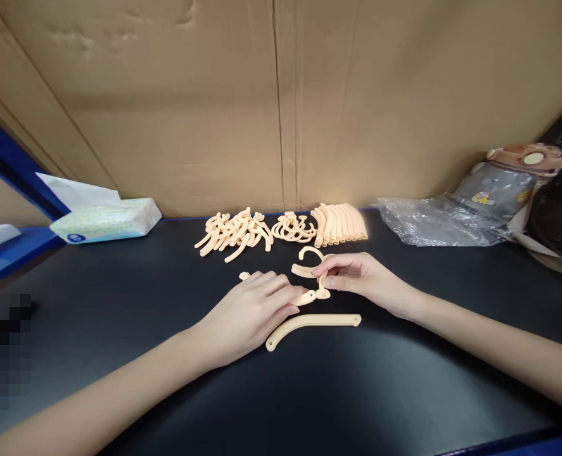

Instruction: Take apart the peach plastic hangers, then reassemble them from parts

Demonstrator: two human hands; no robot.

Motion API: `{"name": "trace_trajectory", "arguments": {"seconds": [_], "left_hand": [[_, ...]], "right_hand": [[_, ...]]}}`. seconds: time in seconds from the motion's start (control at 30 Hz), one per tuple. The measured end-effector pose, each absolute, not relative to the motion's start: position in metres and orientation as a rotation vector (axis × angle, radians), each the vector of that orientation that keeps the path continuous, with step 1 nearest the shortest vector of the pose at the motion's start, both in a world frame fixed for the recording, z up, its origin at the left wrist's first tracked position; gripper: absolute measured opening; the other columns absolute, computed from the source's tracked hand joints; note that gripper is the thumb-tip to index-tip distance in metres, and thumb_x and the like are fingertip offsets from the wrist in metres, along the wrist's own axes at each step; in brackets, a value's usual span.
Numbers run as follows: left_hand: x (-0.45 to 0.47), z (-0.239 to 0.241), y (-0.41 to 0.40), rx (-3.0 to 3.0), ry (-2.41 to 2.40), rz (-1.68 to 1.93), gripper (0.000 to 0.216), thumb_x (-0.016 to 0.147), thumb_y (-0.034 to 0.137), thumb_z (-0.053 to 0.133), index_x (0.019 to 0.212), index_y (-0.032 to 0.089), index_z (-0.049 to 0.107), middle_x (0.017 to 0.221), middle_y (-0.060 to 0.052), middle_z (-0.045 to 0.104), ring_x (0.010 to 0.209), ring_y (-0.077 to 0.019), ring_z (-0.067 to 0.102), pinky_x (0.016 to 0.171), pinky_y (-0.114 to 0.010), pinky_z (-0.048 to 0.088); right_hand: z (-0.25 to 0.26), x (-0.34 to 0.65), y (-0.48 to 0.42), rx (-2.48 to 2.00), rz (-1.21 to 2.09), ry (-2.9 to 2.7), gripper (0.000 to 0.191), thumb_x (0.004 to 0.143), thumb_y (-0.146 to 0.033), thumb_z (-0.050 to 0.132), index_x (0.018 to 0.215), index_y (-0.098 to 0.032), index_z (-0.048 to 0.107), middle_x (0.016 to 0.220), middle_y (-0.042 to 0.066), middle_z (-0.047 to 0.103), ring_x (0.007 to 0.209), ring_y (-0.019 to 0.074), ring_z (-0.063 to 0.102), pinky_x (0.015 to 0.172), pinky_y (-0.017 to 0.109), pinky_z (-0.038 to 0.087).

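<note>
My left hand (256, 310) lies low over the black tabletop, its fingers closed over a beige curved plastic bar (304, 297). The bar's holed end sticks out past the fingertips; most of it is hidden. Another beige tip (244, 276) shows beyond the knuckles. Between thumb and fingers, my right hand (357, 275) pinches a beige hook-shaped piece (323, 292), its flat foot touching or nearly touching the bar's end. Just behind are a curved hook end (310, 251), perhaps of the same piece, and short beige pieces (303, 271). A longer bent bar (313, 322) lies in front.
At the back lie a heap of curved beige pieces (236, 233), a small pile of hooks (293, 228) and a row of beige bars (341, 225). A tissue pack (114, 221) sits back left; clear plastic bags (445, 221) lie right. Cardboard (190, 107) stands behind.
</note>
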State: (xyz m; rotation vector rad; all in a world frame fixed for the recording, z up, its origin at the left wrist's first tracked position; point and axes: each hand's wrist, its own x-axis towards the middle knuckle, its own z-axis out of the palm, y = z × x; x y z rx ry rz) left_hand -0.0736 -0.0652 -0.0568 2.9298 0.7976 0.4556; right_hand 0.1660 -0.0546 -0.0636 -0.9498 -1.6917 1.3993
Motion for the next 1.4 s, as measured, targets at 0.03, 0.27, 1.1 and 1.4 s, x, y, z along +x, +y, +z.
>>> {"name": "trace_trajectory", "arguments": {"seconds": [0.03, 0.27, 1.1, 1.4], "left_hand": [[-0.0735, -0.0572, -0.0649, 2.937, 0.796, 0.46, 0.023, 0.1, 0.023, 0.036, 0.114, 0.02, 0.053, 0.091, -0.002, 0.059, 0.082, -0.0167, 0.052, 0.07, -0.028, 0.035], [-0.0727, -0.0574, -0.0646, 2.958, 0.786, 0.486, 0.024, 0.1, 0.024, 0.036, 0.115, 0.019, 0.053, 0.088, -0.002, 0.059, 0.08, -0.0164, 0.052, 0.069, -0.028, 0.035], [-0.0714, -0.0601, -0.0642, 3.034, 0.784, 0.577, 0.025, 0.1, 0.024, 0.036, 0.112, 0.017, 0.057, 0.086, -0.001, 0.061, 0.078, -0.0154, 0.054, 0.071, -0.03, 0.036], [-0.0698, -0.0588, -0.0662, 3.053, 0.816, 0.538, 0.029, 0.101, 0.026, 0.033, 0.108, 0.018, 0.06, 0.083, -0.002, 0.062, 0.076, -0.0153, 0.053, 0.071, -0.03, 0.037]], "right_hand": [[-0.064, 0.1661, -0.0544, -0.937, 1.404, -1.698, 0.019, 0.078, -0.033, 0.071, 0.092, -0.02, 0.071, 0.084, 0.0, 0.067, 0.081, 0.0136, 0.059, 0.08, 0.031, 0.046], [-0.0648, 0.1674, -0.0536, -0.933, 1.399, -1.72, 0.016, 0.079, -0.032, 0.07, 0.089, -0.02, 0.068, 0.082, -0.001, 0.064, 0.08, 0.012, 0.058, 0.079, 0.028, 0.044], [-0.0601, 0.1652, -0.0547, -1.006, 1.41, -1.678, 0.017, 0.07, -0.032, 0.076, 0.078, -0.019, 0.071, 0.077, -0.001, 0.068, 0.075, 0.0136, 0.061, 0.077, 0.031, 0.045], [-0.0652, 0.1638, -0.0534, -1.012, 1.31, -1.775, 0.021, 0.076, -0.037, 0.07, 0.083, -0.018, 0.07, 0.079, 0.001, 0.065, 0.074, 0.0133, 0.057, 0.072, 0.029, 0.044]]}}
